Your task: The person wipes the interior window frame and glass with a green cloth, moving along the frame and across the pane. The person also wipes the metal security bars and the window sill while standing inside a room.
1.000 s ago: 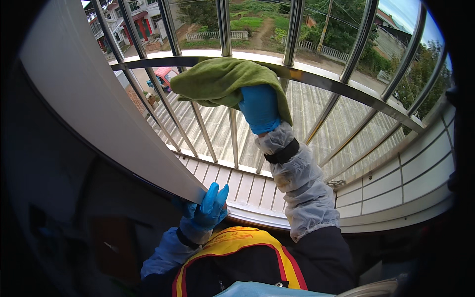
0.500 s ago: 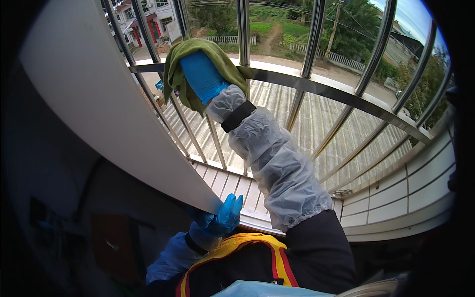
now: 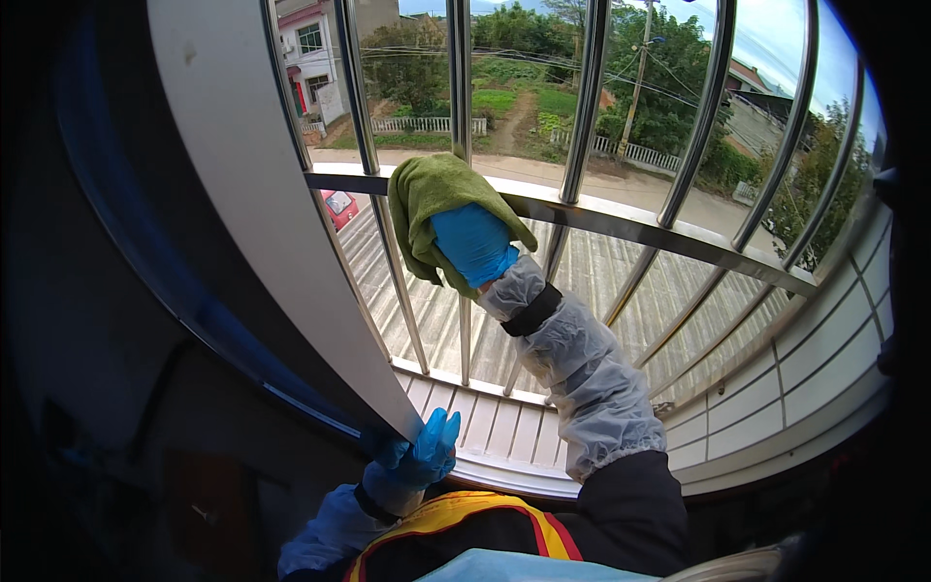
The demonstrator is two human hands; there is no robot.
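My right hand (image 3: 473,242), in a blue glove, has a green cloth (image 3: 427,199) draped over its fingers. Cloth and hand lie against the flat metal rail (image 3: 630,225) of a barred window guard, where a vertical bar (image 3: 459,82) crosses it. The cloth hides the fingertips. Near my body, my left hand (image 3: 427,454), also blue-gloved, is closed round the lower edge of a white window frame (image 3: 281,242). Translucent sleeve covers (image 3: 592,369) with black bands run up both forearms.
Several upright steel bars (image 3: 693,126) stand ahead, joined by the rail. Below them is a white tiled sill (image 3: 485,417), with a tiled wall (image 3: 766,388) on the right. Outside lie a ribbed roof (image 3: 572,291), a road and trees (image 3: 524,48).
My right hand and the cloth have moved right along the rail and now sit lower in view. The view has shifted a little. My left hand stays on the frame.
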